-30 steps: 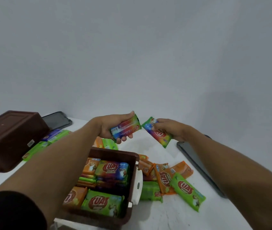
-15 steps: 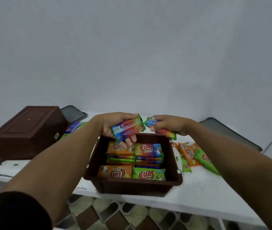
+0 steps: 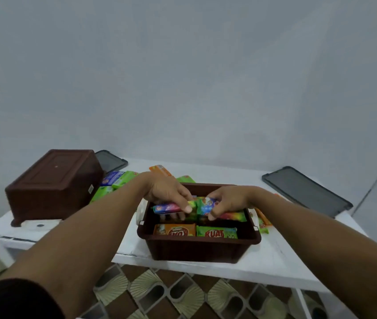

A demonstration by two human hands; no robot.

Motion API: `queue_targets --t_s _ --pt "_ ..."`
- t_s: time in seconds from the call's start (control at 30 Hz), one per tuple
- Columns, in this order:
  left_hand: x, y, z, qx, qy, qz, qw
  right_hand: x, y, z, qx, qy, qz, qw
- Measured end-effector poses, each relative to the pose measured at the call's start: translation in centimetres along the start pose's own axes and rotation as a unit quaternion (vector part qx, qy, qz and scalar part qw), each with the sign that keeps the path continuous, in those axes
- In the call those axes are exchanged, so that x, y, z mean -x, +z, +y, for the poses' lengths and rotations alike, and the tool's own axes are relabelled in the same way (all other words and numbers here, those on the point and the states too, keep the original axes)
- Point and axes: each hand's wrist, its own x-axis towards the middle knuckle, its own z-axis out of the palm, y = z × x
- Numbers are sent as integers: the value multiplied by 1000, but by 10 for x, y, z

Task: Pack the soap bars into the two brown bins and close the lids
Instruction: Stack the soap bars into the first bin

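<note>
Both hands hover over the open brown bin (image 3: pixel 199 247) at the near edge of the white table (image 3: pixel 274 261), each closed on 1 wrapped soap bar. The left hand (image 3: pixel 168 192) pinches a rainbow-wrapped bar (image 3: pixel 171 207) between thumb and fingers; the right hand (image 3: pixel 227 199) grips a green-and-rainbow bar (image 3: pixel 205 204) just beside it, the 2 inner ends nearly touching. Both bars lie with their long axes running left to right, roughly level, in line with the orange bar (image 3: pixel 174 230) and green bar (image 3: pixel 216 232) already packed along the near wall, so they look set to drop into the back row. The likely trouble is crowding: with both bars lowered at once into the same narrow gap, 1 could ride up over the other or land tilted on the stack, leaving a high spot that would keep a lid from seating. The bin also sits right at the table's front edge, so a downward press could tip it. The second brown bin (image 3: pixel 54 185) stands upside down at the left, with loose bars (image 3: pixel 116 180) beside it and dark lids (image 3: pixel 307 192) lying flat, well apart.
</note>
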Motion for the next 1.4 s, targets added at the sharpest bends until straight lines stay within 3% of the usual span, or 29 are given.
queue_targets --t_s 0.23,0.5,0.63,0.83,1.2,1.4 --pt "-7 26 -3 -204 -35 35 978 -7 32 -4 80 21 -60 995" --pt "-6 28 -18 -123 -23 27 992 -14 36 9 32 34 -109 993" --pt "-9 23 -18 -86 -56 17 995 -16 33 10 -6 66 -126 990" --pt "-24 25 -7 -150 -147 -60 976 -21 36 14 12 95 -121 988" --pt "-30 29 -17 -218 -134 -40 966 -29 39 20 23 90 -136 986" --pt "-34 32 -18 -154 -158 -59 974 -31 41 23 22 90 -137 986"
